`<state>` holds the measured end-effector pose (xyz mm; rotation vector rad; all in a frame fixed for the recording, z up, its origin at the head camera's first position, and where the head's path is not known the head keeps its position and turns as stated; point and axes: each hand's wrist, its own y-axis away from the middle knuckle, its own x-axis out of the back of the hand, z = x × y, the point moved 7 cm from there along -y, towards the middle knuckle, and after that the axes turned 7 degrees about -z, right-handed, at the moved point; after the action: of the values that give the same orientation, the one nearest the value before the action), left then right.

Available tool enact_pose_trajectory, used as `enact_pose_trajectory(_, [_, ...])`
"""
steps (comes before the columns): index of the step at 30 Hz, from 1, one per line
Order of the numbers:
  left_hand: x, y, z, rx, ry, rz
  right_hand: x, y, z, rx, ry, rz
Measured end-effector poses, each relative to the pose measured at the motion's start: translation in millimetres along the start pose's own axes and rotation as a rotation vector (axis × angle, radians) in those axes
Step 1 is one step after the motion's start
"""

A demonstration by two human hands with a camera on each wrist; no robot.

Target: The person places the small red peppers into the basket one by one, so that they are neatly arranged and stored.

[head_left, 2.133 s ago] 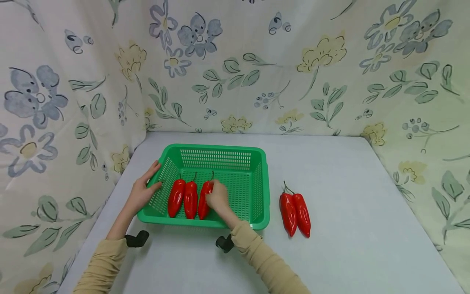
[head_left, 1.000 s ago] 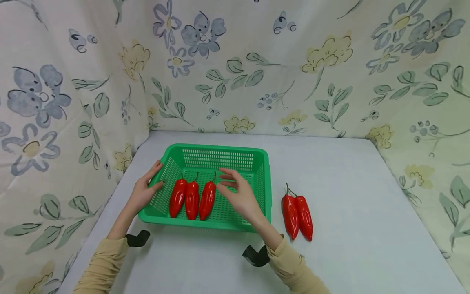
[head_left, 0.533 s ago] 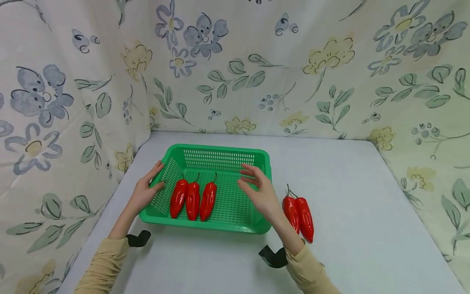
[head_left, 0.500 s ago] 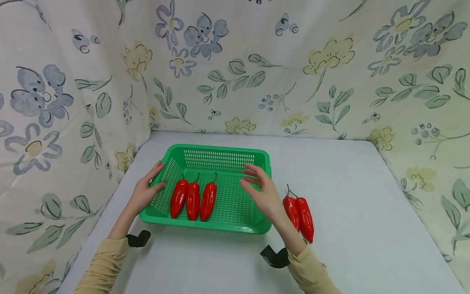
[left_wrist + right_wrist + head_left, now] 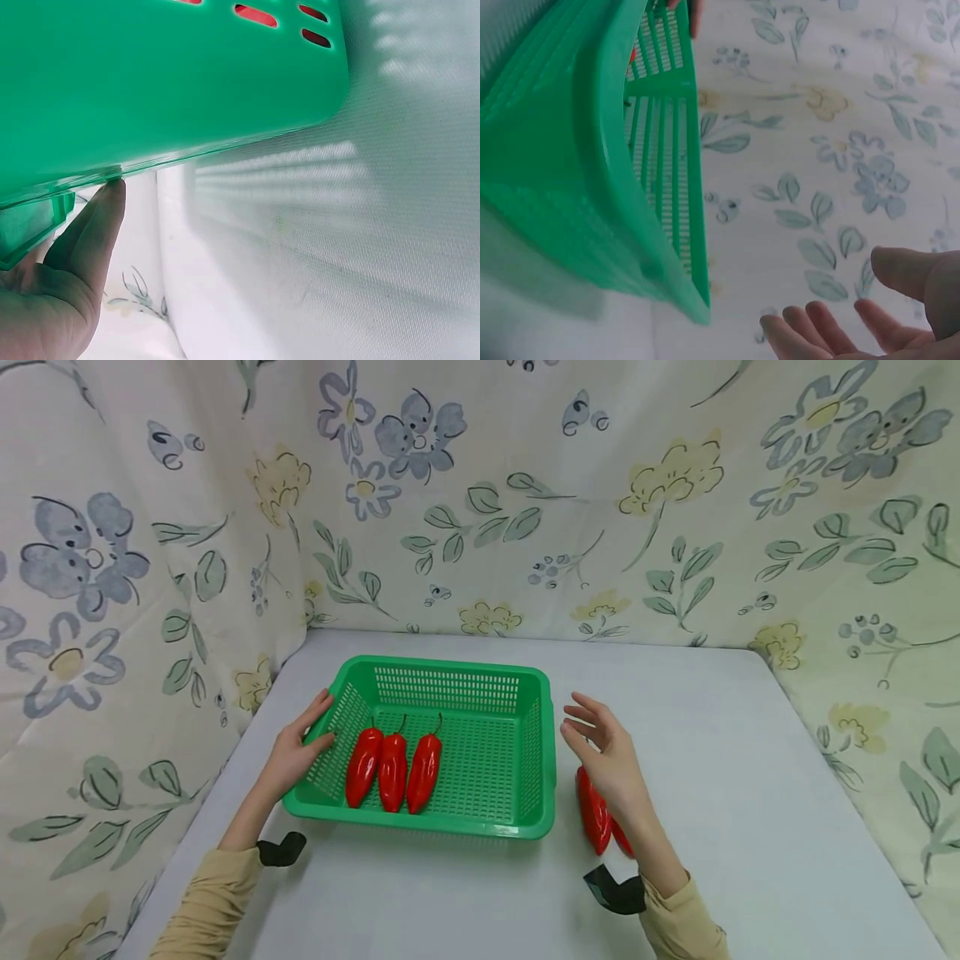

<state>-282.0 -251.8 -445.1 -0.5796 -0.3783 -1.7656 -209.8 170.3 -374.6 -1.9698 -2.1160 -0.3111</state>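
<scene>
Green basket (image 5: 483, 768) sits between the loose-fingered left hand (image 5: 295, 752), touching it, and the relaxed, empty right hand (image 5: 611, 764) above red peppers (image 5: 592, 814).

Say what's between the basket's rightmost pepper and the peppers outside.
Head view: from that pepper, bare floor of the green basket, its right wall, then a bare strip of table.

The head view looks forward and down from above; both wrist views share its basket (image 5: 480, 764) up close.
</scene>
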Motion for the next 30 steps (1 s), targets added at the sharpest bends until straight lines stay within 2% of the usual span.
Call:
enact_pose_trajectory(9, [-0.6,-1.0,-1.2,-0.004,-0.007,0.001,43.7,10.0,13.3,-0.016,0.117,0.083])
enact_pose_trajectory(13, [-0.3,-1.3,-1.3,-0.005,-0.006,0.002,54.5,10.5,29.3,-0.069,0.144,0.100])
enact_pose_trajectory(18, [-0.2,-1.1,-0.8,0.000,-0.012,0.000,57.6,8.0,63.4,-0.153,0.174,0.081])
enact_pose_trajectory(23, [-0.5,-0.4,0.6,0.001,-0.012,-0.002,57.8,3.6,97.8,-0.194,0.284,0.102])
enact_pose_trajectory(26, [-0.7,-0.3,1.9,0.001,-0.015,-0.002,55.7,2.9,107.2,-0.226,0.325,0.078])
enact_pose_trajectory(30, [-0.7,-0.4,1.6,0.006,-0.020,-0.001,49.5,3.8,112.4,-0.272,0.349,-0.002])
